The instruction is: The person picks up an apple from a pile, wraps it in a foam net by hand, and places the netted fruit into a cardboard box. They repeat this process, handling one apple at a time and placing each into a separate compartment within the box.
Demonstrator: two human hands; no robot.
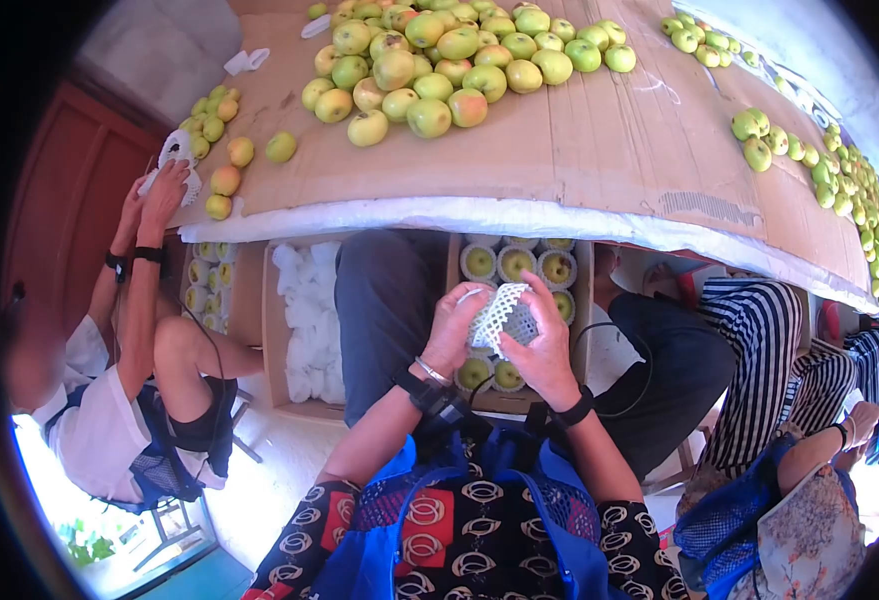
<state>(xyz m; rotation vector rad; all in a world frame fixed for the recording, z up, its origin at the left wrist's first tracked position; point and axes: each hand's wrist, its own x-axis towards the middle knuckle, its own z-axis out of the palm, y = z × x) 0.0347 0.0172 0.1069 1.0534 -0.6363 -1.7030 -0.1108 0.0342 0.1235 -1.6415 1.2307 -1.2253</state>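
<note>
A white foam fruit net [500,318] is stretched between my two hands, above a carton of apples at my lap. My left hand [453,326] pinches its left side with the fingers closed. On the other side, my right hand [544,340] grips the net between thumb and fingers. I cannot make out any apple inside the net. Below lies the cardboard box [581,290], where apples [516,265] sit in rows in white foam nets; my hands and the net hide its middle.
A large pile of green and reddish apples [429,75] lies on the cardboard-covered table [609,150]. Another box holds white foam nets [309,320]. At left, a co-worker's hands [159,195] hold a foam net; other seated people are at right, near more apples [849,180].
</note>
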